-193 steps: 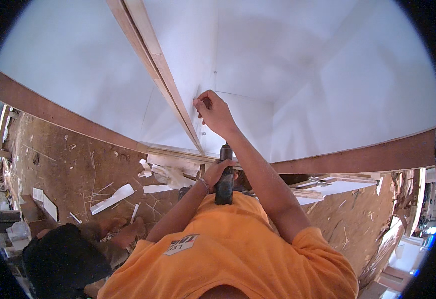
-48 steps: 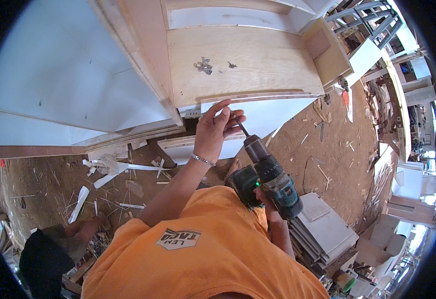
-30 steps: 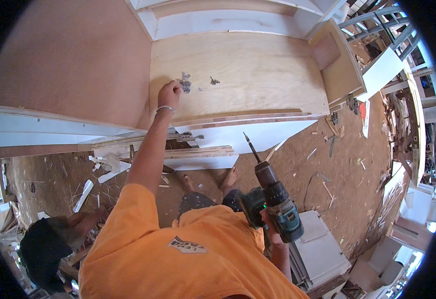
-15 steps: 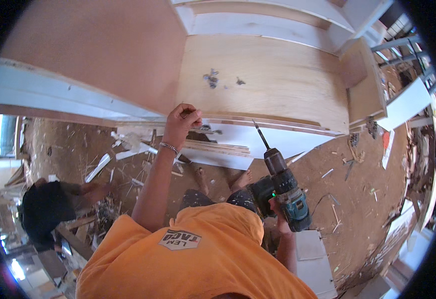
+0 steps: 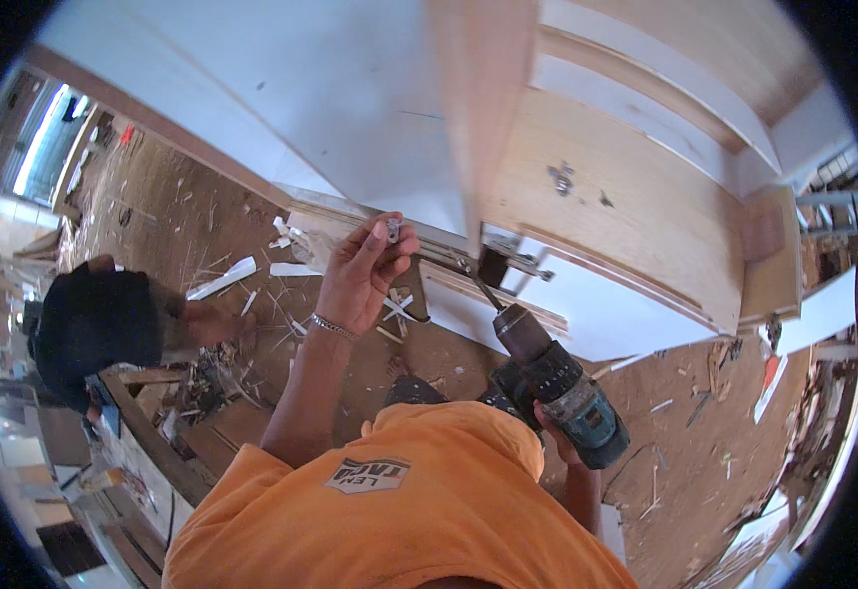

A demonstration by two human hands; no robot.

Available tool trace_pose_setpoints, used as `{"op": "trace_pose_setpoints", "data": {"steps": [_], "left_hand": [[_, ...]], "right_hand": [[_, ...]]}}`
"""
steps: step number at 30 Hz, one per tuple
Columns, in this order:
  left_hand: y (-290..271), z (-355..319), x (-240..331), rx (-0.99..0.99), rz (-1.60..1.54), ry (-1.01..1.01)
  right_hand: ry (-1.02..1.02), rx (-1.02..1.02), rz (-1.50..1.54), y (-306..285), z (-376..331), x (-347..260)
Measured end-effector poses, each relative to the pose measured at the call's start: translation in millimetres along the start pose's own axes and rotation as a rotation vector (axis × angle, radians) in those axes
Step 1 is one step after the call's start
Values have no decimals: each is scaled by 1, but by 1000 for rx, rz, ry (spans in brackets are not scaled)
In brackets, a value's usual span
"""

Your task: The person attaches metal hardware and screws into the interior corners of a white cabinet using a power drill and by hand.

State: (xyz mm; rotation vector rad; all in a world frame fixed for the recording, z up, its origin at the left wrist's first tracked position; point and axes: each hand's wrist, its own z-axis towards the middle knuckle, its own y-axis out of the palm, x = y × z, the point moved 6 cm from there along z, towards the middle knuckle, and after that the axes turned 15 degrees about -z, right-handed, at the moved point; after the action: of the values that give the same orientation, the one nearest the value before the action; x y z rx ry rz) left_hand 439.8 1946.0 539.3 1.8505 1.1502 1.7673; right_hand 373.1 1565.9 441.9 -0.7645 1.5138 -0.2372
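Between the thumb and fingers of my left hand (image 5: 365, 270) is a small metal fitting (image 5: 393, 231), held up near the bottom edge of a white panel (image 5: 340, 108). My right hand (image 5: 558, 432) grips a cordless drill (image 5: 568, 393) from below. Its long bit points up and left, the tip close to the cabinet's edge beside a metal hinge (image 5: 527, 263). Part of the right hand is hidden behind the drill body. On the plywood cabinet board (image 5: 625, 196) lie a few loose metal pieces (image 5: 561, 179).
A person in black (image 5: 100, 329) bends over at the left, beside a wooden bench frame (image 5: 144, 432). Wood scraps and white offcuts (image 5: 223, 280) litter the brown floor (image 5: 684, 461). White boards and a metal ladder (image 5: 831, 201) stand at the right.
The view has swung left, bringing the white panel's face in. My left hand now shows the metal fitting. The drill's bit has come closer to my left hand and the hinge.
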Motion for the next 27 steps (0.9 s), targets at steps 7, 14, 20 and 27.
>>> {"op": "trace_pose_setpoints", "data": {"steps": [7,14,20,27], "left_hand": [[-104,-33,104,55,-402,36],[-194,-51,206,15,-319,251],[-218,-46,256,-68,-361,356],[-217,-15,281,-61,-259,426]], "right_hand": [[-89,-151,66,119,18,-122],[-170,-334,-81,199,45,-247],[-313,-411,22,240,78,-256],[-234,-473,10,249,126,-309]]}}
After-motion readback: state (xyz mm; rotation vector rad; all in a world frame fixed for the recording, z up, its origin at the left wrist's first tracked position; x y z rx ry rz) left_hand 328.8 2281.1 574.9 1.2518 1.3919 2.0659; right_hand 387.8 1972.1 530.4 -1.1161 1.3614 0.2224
